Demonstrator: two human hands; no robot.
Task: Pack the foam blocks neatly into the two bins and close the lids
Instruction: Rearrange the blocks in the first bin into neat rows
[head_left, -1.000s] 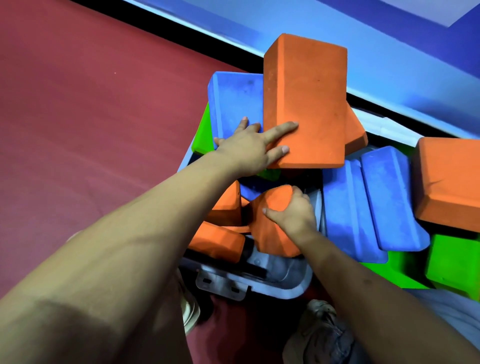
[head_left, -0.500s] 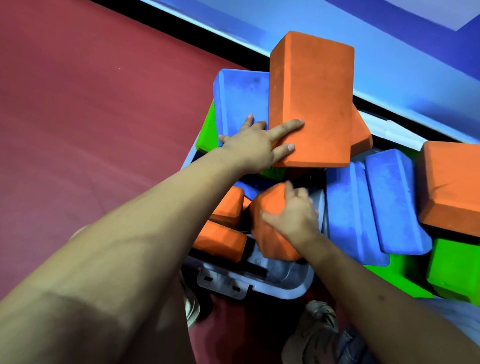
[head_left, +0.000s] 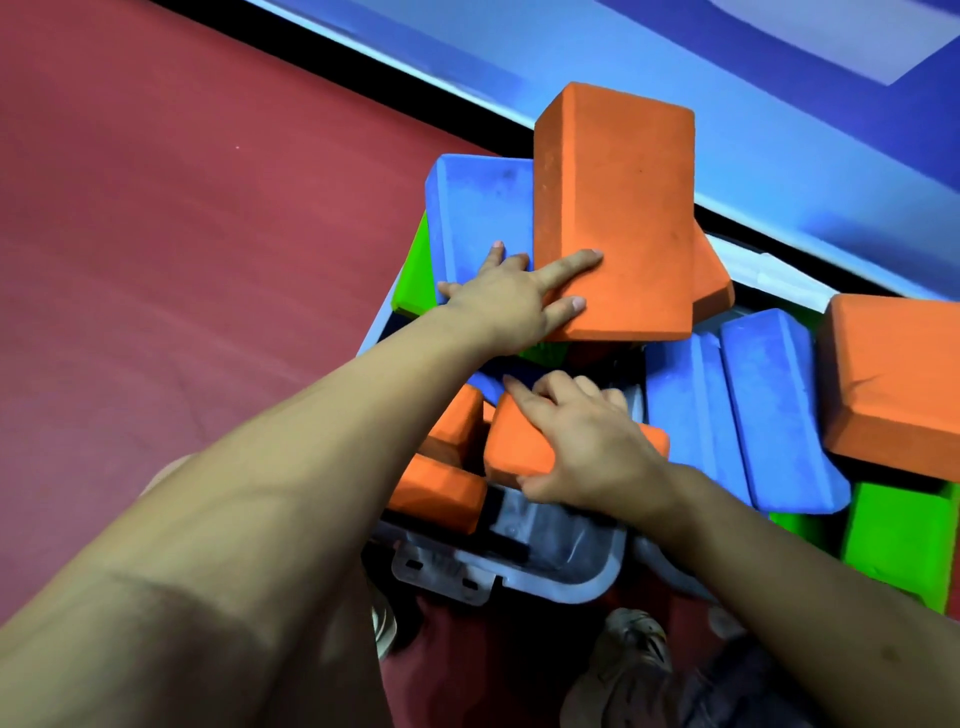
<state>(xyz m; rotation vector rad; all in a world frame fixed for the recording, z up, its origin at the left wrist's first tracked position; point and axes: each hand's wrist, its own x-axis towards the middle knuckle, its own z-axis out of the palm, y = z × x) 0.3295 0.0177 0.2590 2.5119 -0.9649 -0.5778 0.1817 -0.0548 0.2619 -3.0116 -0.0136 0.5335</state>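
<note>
A grey bin (head_left: 561, 577) on the floor is heaped with orange, blue and green foam blocks. My left hand (head_left: 511, 301) lies with spread straight fingers against a tall upright orange block (head_left: 623, 208) and the blue block (head_left: 483, 208) beside it. My right hand (head_left: 587, 447) grips a smaller orange block (head_left: 514, 447) low in the bin, thumb at its near edge and fingers over its top. Two more orange blocks (head_left: 441, 488) lie to its left. Two blue blocks (head_left: 769, 405) stand on edge to the right.
A large orange block (head_left: 898, 384) rests on a green block (head_left: 893, 540) at the right edge. A green block (head_left: 415, 270) sticks out at the bin's far left. Red floor (head_left: 182, 260) spreads left; a blue wall (head_left: 727, 78) runs behind. My shoes (head_left: 634, 654) stand just below the bin.
My right hand has slid over the smaller orange block, turning it flatter and pushing it down in the bin. My left hand keeps its place on the tall orange block.
</note>
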